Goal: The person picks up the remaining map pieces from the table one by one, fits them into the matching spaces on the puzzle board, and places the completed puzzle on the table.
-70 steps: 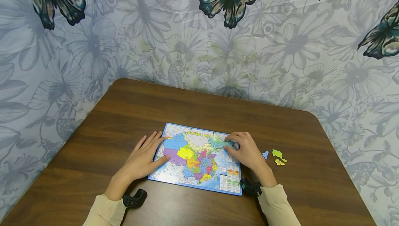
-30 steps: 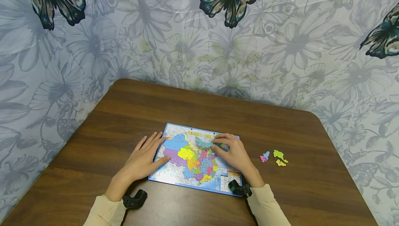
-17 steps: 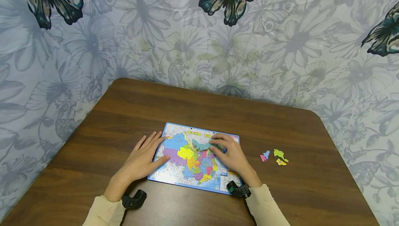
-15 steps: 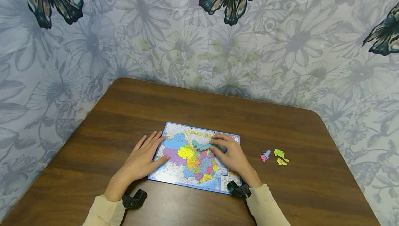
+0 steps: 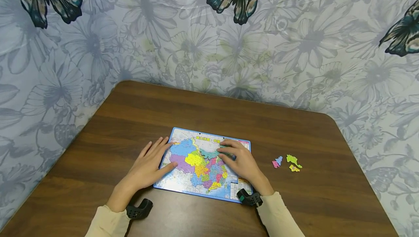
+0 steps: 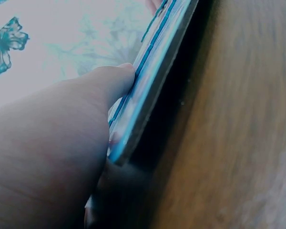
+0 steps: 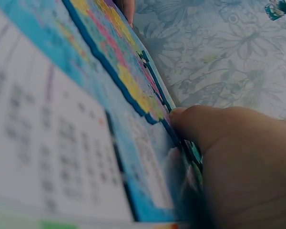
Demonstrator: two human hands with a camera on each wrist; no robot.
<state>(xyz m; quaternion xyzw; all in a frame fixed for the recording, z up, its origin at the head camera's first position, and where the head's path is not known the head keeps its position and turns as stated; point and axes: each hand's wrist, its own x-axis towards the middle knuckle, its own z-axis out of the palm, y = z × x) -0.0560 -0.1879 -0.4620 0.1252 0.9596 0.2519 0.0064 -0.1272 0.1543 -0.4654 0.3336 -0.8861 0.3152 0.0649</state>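
Note:
A map puzzle board [image 5: 183,189] with a blue rim lies on the table, most of its coloured map pieces in place. My left hand [image 5: 144,168] rests flat on the board's left edge with the fingers spread; in the left wrist view its thumb [image 6: 119,78] lies on the board's face. Over the upper right of the map, my right hand [image 5: 240,160] pinches a teal puzzle piece [image 5: 207,153] between thumb and fingers. The palm and fingers hide that piece's right part. In the right wrist view the thumb [image 7: 190,119] touches near the map's raised edge.
To the right of the board lie several loose pieces: a blue piece [image 5: 279,160], a pink piece [image 5: 275,164], a green piece [image 5: 293,160] and a yellow piece [image 5: 294,168]. The brown wooden table [image 5: 203,109] meets a flowered wall cloth [image 5: 196,48] behind.
My right hand has moved left over the board, bringing the teal piece from the upper right toward the map's top middle. The pink loose piece has come into view. The left hand stays put.

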